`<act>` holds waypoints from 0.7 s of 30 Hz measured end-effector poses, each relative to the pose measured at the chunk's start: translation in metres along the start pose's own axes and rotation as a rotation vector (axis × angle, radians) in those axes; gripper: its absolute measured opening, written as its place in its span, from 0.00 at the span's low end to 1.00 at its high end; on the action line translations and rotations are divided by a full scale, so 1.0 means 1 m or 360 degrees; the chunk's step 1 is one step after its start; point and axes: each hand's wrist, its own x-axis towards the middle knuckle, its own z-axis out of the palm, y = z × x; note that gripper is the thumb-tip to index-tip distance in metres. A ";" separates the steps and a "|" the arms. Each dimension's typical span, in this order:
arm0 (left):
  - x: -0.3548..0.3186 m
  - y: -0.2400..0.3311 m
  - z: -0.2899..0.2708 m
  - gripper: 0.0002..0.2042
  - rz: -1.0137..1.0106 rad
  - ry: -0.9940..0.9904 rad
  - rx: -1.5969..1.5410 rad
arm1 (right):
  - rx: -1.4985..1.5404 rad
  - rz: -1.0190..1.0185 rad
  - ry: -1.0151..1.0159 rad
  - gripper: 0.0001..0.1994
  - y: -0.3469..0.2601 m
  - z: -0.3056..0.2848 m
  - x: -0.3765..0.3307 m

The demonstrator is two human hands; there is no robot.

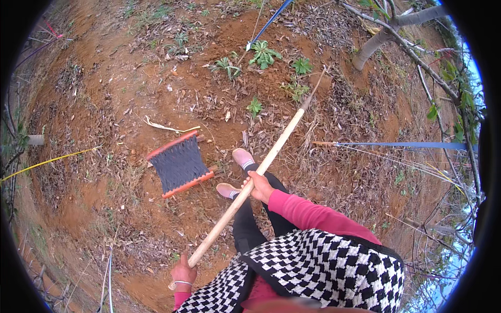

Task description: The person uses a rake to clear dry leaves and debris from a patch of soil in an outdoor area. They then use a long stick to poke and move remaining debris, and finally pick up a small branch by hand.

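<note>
Pole (pixel 261 168) slanting lower-left to upper-right, in both hands (pixel 259 186).

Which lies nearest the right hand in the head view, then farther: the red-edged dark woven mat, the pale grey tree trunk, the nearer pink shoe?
From the right hand:
1. Nearer pink shoe, just left.
2. Red-edged dark woven mat, farther left.
3. Pale grey tree trunk, far ahead, to the right.

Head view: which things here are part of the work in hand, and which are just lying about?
In hand:
- long wooden handle, its far end down in the dry leaves
- left hand gripping its near end
- right hand gripping mid-shaft

Lying about:
- folding stool, red frame, dark woven seat
- blue strap
- yellow cord
- tree trunk
</note>
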 end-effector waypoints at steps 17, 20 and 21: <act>-0.073 -0.018 0.071 0.26 -0.0649 -0.0825 -0.0884 | -0.1224 0.0874 -0.0799 0.16 0.143 -0.004 -0.059; -0.063 -0.014 0.071 0.25 -0.0636 -0.0853 -0.0964 | -0.1506 0.0926 -0.0746 0.18 0.126 -0.007 -0.035; -0.060 -0.012 0.070 0.25 -0.0638 -0.0863 -0.0988 | -0.1494 0.0852 -0.0747 0.18 0.119 -0.006 -0.028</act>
